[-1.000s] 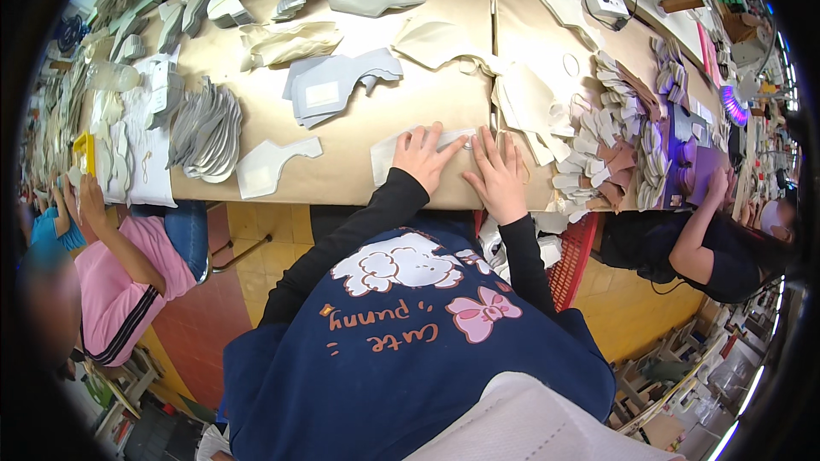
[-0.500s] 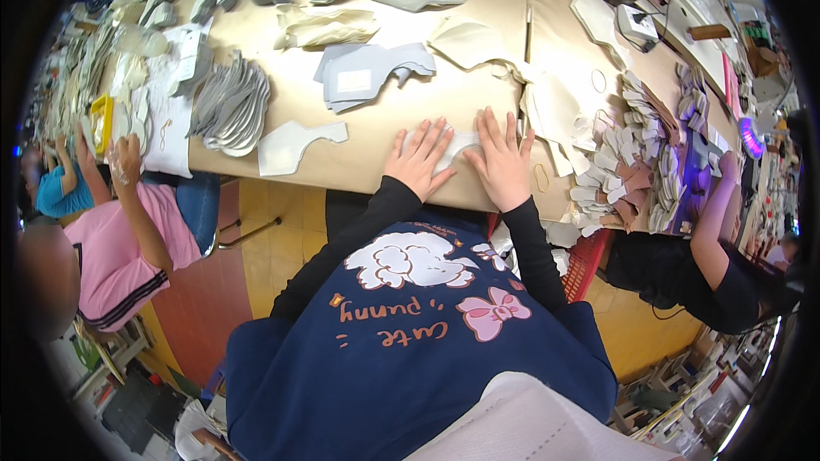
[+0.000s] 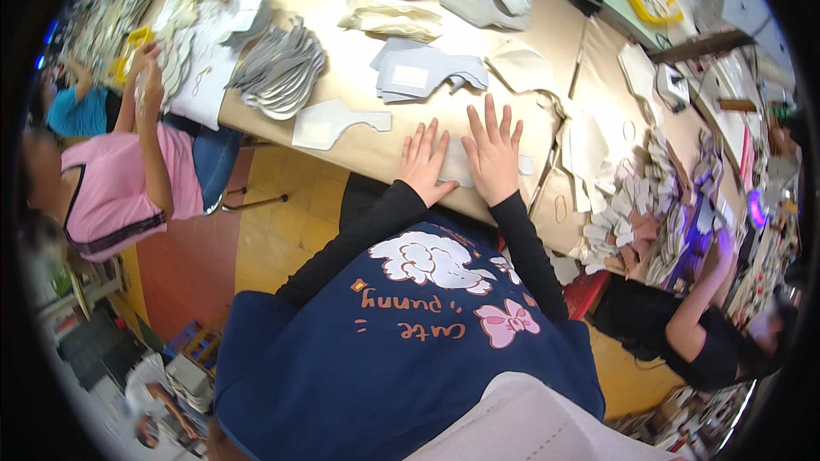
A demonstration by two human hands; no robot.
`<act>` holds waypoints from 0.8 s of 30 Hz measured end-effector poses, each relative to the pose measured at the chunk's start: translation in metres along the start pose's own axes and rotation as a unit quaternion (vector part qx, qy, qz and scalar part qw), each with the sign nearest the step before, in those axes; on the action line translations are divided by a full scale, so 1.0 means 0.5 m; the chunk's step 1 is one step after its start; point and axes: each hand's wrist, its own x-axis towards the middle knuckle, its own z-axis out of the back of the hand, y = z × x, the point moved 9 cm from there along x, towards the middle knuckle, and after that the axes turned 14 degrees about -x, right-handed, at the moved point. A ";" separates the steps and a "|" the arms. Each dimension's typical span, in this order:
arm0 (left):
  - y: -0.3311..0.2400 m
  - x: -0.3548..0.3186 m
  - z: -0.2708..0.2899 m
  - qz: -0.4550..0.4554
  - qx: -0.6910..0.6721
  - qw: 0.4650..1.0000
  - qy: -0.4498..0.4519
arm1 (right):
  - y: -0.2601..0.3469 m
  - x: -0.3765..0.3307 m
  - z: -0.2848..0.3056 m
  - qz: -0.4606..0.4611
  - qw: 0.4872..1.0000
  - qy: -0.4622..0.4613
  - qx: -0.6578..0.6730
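Pressing down with spread, flat fingers, your left hand (image 3: 424, 162) and right hand (image 3: 494, 156) pin a pale grey cut fabric piece (image 3: 459, 164) on the tan paper-covered table (image 3: 359, 132), gripping nothing. At ten o'clock lies a white bottle-shaped cut panel (image 3: 335, 124); at twelve, a grey stacked panel pile (image 3: 424, 73). Judging by this, smoothing is underway and many pieces remain.

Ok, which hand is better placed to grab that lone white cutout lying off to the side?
Probably left. The left hand lies nearer the white cutout; the right hand sits farther away.
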 end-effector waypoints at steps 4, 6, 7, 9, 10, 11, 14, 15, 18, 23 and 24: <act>-0.003 0.012 0.025 -0.002 -0.079 0.996 -0.044 | 0.044 -0.008 -0.033 0.041 0.997 0.042 -0.057; -0.004 0.017 0.031 0.014 -0.095 0.994 -0.045 | 0.036 -0.010 -0.049 0.042 0.995 0.087 -0.038; 0.000 0.019 0.026 0.035 -0.105 0.993 -0.026 | 0.030 -0.009 -0.030 0.038 0.996 0.048 0.061; -0.011 0.022 0.040 0.016 -0.138 0.989 -0.054 | 0.003 -0.007 0.008 0.018 0.967 -0.022 0.252; -0.011 0.027 0.036 0.015 -0.179 0.983 -0.034 | -0.010 -0.007 0.028 0.017 0.948 -0.054 0.312; -0.008 0.030 0.031 0.022 -0.221 0.975 -0.011 | -0.018 -0.009 0.037 0.012 0.947 -0.047 0.316; 0.023 0.037 0.023 0.099 -0.463 0.881 0.024 | -0.040 -0.012 0.082 0.016 0.959 -0.078 0.272; 0.039 0.039 0.049 0.096 -0.450 0.888 -0.003 | -0.046 -0.014 0.099 0.025 0.957 -0.095 0.272; 0.120 0.029 0.189 0.085 -0.409 0.900 -0.122 | -0.067 -0.023 0.125 0.022 0.947 -0.127 0.293; 0.243 -0.045 0.420 0.165 -0.087 0.947 -0.263 | -0.073 -0.023 0.099 -0.019 0.945 -0.093 0.312; 0.218 -0.057 0.446 0.128 0.057 0.946 -0.292 | -0.068 -0.022 0.095 -0.022 0.947 -0.090 0.309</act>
